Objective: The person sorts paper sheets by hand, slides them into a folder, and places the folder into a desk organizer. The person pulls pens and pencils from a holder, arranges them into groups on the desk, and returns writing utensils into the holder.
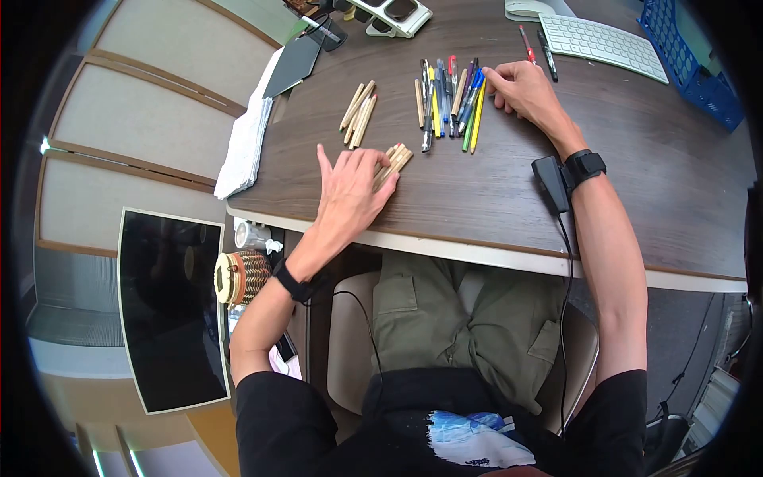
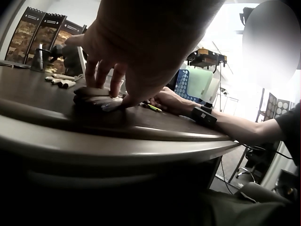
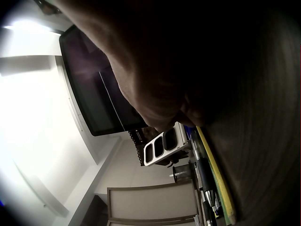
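My left hand (image 1: pixel 347 187) grips a bundle of plain wooden pencils (image 1: pixel 395 161) near the table's front edge. Its fingers bend down over the far side in the left wrist view, with the thumb nearer. A smaller pile of wooden pencils (image 1: pixel 362 118) lies just beyond that hand. To the right, a row of mixed pens and pencils (image 1: pixel 445 99) lies side by side. At its right end my right hand (image 1: pixel 524 89) has curled fingers at the top of a blue pen (image 1: pixel 476 82), beside a yellow pencil (image 1: pixel 478 119). The right fingertips are dark in the right wrist view.
A red pen (image 1: pixel 527 44) and a black pen (image 1: pixel 548 56) lie beyond the right hand. Behind them are a white keyboard (image 1: pixel 604 46) and a blue basket (image 1: pixel 691 67). Stacked papers (image 1: pixel 246 147) line the left edge. A cable (image 1: pixel 566 318) hangs from the right wrist device.
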`<state>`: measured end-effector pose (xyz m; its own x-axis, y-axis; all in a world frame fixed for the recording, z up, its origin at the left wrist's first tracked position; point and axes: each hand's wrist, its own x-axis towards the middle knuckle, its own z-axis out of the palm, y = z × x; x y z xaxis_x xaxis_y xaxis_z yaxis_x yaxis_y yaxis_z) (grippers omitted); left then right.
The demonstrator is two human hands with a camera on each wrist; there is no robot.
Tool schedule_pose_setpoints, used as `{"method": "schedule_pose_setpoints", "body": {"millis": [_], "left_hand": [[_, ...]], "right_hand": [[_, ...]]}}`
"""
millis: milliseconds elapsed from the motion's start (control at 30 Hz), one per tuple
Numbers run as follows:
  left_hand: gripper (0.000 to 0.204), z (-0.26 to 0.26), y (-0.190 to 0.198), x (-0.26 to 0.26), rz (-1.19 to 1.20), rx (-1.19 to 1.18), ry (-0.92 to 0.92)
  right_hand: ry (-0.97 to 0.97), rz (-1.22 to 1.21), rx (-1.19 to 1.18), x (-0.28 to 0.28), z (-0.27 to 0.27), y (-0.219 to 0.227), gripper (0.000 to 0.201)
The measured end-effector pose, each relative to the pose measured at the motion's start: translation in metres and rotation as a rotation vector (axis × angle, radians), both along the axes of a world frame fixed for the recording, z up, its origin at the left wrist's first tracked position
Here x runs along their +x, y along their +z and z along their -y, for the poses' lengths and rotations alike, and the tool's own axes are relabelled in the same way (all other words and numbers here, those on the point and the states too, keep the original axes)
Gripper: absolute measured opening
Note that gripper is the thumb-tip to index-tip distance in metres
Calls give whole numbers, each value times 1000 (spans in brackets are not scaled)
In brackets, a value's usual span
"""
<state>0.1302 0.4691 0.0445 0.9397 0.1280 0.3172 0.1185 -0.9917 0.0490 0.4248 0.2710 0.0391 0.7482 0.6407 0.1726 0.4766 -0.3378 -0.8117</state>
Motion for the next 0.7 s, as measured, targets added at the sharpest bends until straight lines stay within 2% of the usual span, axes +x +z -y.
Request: {"method": "schedule_pose_setpoints", "body": {"millis": [300,367,433,500,700], "left_hand": [[34,-53,-7,76,-39,102,41],[36,-63,-10,91,53,199,82],[35,-66,-8,102,66,196,114],[36,-61,-7,110,88,60,101],[33,-37,-13,119,71,-55,-21]], "right_hand": [[-4,-3,3,0,0,1,46],[-4,-7,2,0,1,1,46],[-4,-10,3,0,0,0,46],[-19,-13,15,-1,0,0,45],[-8,-1,-4,0,0,0,45]]}}
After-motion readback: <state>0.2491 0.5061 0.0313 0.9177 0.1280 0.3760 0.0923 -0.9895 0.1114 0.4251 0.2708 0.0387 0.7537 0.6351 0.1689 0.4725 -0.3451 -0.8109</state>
